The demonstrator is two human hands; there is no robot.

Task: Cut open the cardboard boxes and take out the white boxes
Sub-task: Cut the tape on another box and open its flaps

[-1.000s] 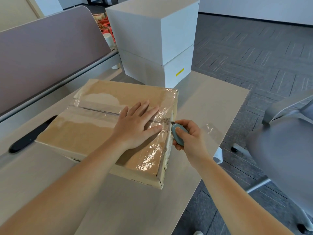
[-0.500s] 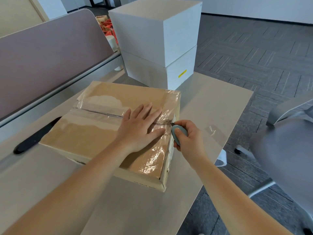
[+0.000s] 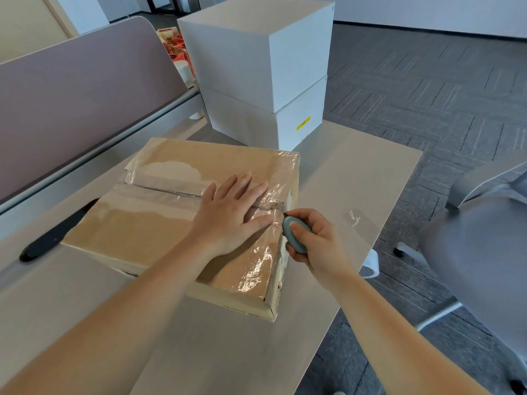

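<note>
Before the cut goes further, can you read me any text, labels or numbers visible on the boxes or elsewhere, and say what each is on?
Nothing can be read.
Yellow sticker on the lower white box: dark marks, too small to read.
Dark print on the cardboard box near side: blurred, unreadable.
Red packaging behind the white boxes: print too blurred.
Blue cutter in the right hand: no marking visible.
</note>
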